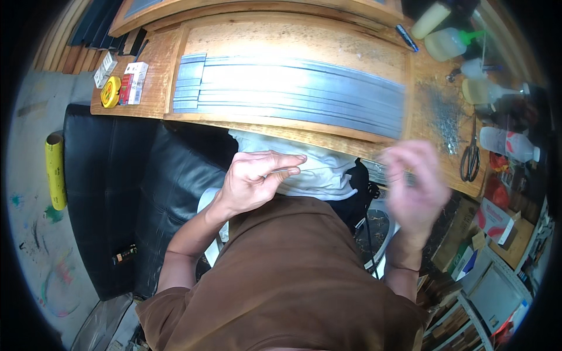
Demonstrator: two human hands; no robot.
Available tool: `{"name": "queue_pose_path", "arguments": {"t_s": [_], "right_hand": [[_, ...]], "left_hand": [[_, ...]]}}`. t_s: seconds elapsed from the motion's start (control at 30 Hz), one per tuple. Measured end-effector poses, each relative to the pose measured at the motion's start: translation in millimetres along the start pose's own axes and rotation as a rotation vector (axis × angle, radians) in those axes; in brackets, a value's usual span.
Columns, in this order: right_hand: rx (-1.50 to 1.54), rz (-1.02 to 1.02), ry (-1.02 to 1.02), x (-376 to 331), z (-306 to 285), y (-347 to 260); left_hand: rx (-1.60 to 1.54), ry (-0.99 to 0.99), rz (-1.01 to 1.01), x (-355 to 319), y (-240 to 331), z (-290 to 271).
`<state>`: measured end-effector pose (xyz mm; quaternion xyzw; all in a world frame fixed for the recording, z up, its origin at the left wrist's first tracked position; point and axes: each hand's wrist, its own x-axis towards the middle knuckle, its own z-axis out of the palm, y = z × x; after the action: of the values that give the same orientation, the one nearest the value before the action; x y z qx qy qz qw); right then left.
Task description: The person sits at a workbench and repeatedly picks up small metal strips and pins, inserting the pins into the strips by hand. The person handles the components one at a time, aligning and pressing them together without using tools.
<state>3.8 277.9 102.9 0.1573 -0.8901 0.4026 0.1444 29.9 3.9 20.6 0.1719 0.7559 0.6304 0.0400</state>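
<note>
Several long grey metal strips (293, 90) lie side by side on a wooden board (281, 41) on the workbench. My left hand (257, 178) is below the bench edge, fingers together, pinching a thin metal strip (288, 171) over white cloth (319, 169) on my lap. My right hand (413, 184) is blurred with motion near the bench's front right edge, fingers spread; a dark thin piece seems to cross its fingers, but I cannot tell whether it is held.
Scissors (470, 155) lie on the bench at right beside a scatter of small metal bits (442, 111). Plastic bottles (451, 42) stand at the back right. A yellow tape measure (110, 92) and small boxes (133, 82) sit at left. A black seat (123, 193) is under me.
</note>
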Motion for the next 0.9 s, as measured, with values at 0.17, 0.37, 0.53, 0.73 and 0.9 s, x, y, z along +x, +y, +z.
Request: {"name": "queue_pose_path", "arguments": {"t_s": [0.17, 0.37, 0.53, 0.73, 0.9], "right_hand": [[-0.481, 0.100, 0.089, 24, -52, 19], [0.127, -0.016, -0.158, 16, 2, -3], [0.406, -0.096, -0.177, 16, 49, -8], [0.435, -0.136, -0.161, 16, 62, -5], [0.525, -0.059, -0.175, 10, 66, -1]], "left_hand": [[0.016, -0.043, 0.079, 19, 2, 2], [0.043, -0.065, 0.110, 38, 16, 9], [0.100, -0.011, 0.184, 45, 22, 12], [0.181, -0.014, 0.196, 45, 14, 6], [0.119, -0.014, 0.277, 49, 13, 5]]}}
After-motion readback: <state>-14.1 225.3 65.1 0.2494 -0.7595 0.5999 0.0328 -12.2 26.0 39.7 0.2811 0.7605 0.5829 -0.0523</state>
